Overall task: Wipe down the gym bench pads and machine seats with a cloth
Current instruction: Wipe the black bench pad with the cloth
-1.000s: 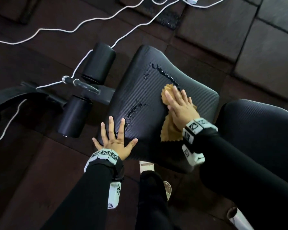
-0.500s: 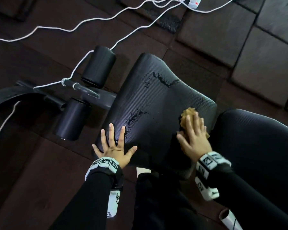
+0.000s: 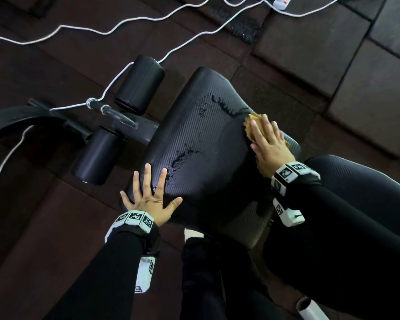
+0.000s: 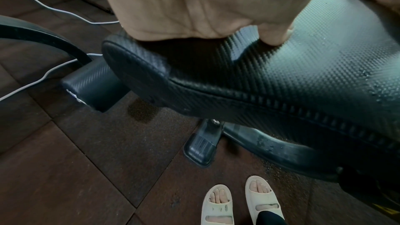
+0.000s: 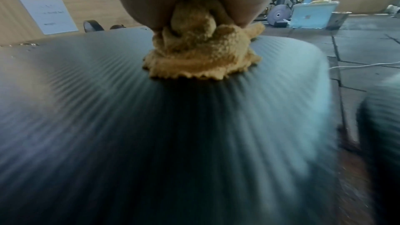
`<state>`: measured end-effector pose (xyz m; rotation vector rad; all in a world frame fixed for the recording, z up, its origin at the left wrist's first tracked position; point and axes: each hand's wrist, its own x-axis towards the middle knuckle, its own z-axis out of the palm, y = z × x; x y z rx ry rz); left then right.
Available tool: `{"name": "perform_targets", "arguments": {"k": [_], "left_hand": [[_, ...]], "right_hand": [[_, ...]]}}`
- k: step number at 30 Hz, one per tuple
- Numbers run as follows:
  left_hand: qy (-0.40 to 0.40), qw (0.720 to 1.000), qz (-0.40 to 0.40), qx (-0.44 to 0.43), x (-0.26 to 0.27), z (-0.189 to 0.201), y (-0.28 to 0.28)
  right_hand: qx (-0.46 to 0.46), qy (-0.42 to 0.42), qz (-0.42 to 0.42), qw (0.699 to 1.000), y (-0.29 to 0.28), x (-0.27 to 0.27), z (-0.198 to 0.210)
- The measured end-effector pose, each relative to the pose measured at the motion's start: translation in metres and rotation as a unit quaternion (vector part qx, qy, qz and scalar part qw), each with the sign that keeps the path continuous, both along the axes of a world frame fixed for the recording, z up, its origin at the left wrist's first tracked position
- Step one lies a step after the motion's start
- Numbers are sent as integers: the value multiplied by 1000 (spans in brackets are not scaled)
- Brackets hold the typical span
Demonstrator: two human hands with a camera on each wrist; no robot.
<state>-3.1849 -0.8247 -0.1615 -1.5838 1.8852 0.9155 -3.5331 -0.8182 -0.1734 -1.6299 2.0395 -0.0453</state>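
A black textured seat pad (image 3: 208,144) fills the middle of the head view, with wet streaks (image 3: 226,107) near its far edge and another streak (image 3: 183,155) near its left side. My right hand (image 3: 267,144) lies flat with straight fingers on a tan cloth (image 3: 252,122), pressing it onto the pad's right side; the right wrist view shows the cloth (image 5: 201,52) bunched under the palm on the pad (image 5: 173,126). My left hand (image 3: 148,195) rests spread and flat on the pad's near left edge, holding nothing. In the left wrist view its thumb (image 4: 275,35) touches the pad (image 4: 303,78).
Two black foam rollers (image 3: 139,82) (image 3: 97,155) on a metal bar stand left of the pad. White cables (image 3: 129,21) run over the dark rubber floor tiles. The black back pad (image 3: 360,204) lies at right. My feet in pale slippers (image 4: 238,201) stand beneath the seat.
My right hand, pulled back to the pad's near right part half a second ago, has pushed the cloth forward again toward the far wet streak. The left hand has stayed in place.
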Motion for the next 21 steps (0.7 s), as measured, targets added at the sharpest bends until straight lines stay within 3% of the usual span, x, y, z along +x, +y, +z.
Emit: {"name": "perform_targets", "arguments": {"k": [5, 9, 12, 15, 18, 21], "left_hand": [[1, 1000, 4, -17, -2, 2, 2], [-1, 999, 11, -37, -3, 4, 5], [-1, 998, 16, -61, -2, 4, 8], [29, 996, 34, -78, 1, 2, 9], [55, 990, 76, -103, 3, 1, 12], [31, 975, 195, -101, 4, 0, 11]], "right_hand": [[7, 1, -79, 997, 66, 12, 9], [12, -20, -9, 1000, 90, 55, 15], [1, -35, 68, 997, 63, 60, 15], [9, -3, 82, 997, 19, 46, 10], [24, -16, 32, 999, -8, 24, 8], [25, -39, -38, 998, -3, 8, 12]]}}
